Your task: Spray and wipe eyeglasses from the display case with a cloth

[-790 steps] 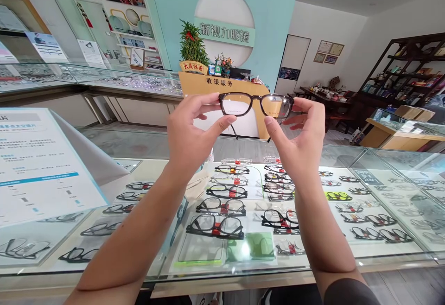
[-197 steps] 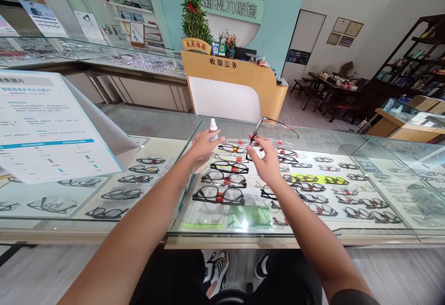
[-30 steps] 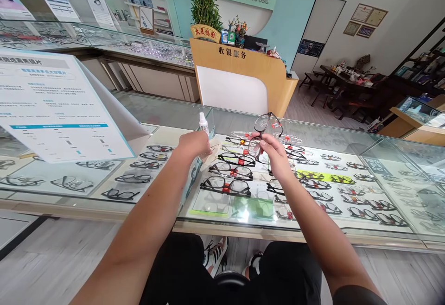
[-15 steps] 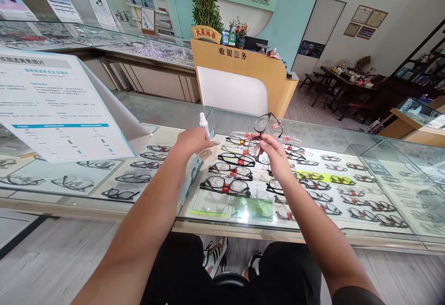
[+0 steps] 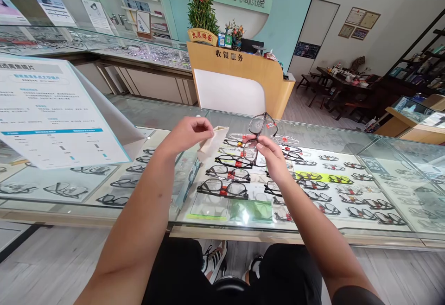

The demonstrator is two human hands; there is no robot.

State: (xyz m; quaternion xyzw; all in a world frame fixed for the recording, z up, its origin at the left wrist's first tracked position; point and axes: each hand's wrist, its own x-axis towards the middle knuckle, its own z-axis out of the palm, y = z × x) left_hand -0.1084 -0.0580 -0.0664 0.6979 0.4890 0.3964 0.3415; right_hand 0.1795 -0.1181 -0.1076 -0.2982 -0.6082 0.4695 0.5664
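Observation:
My left hand has its fingertips pinched at the edge of a small cream-coloured packet or cloth above the glass counter. Dark-framed glasses with a red tag stand on end in my right hand, whose thumb and fingers grip the lower rim. Below both hands, rows of spectacles lie in the display case, among them a black pair with a red label at the bridge.
At the left a large printed card stands tilted on the glass counter. Beyond the counter is a wooden reception desk with a plant on it. My legs are under the counter's front edge.
My left hand has risen and moved slightly left, showing more of the cream item. The white bottle seen behind it is now mostly hidden. The glasses in my right hand have shifted slightly.

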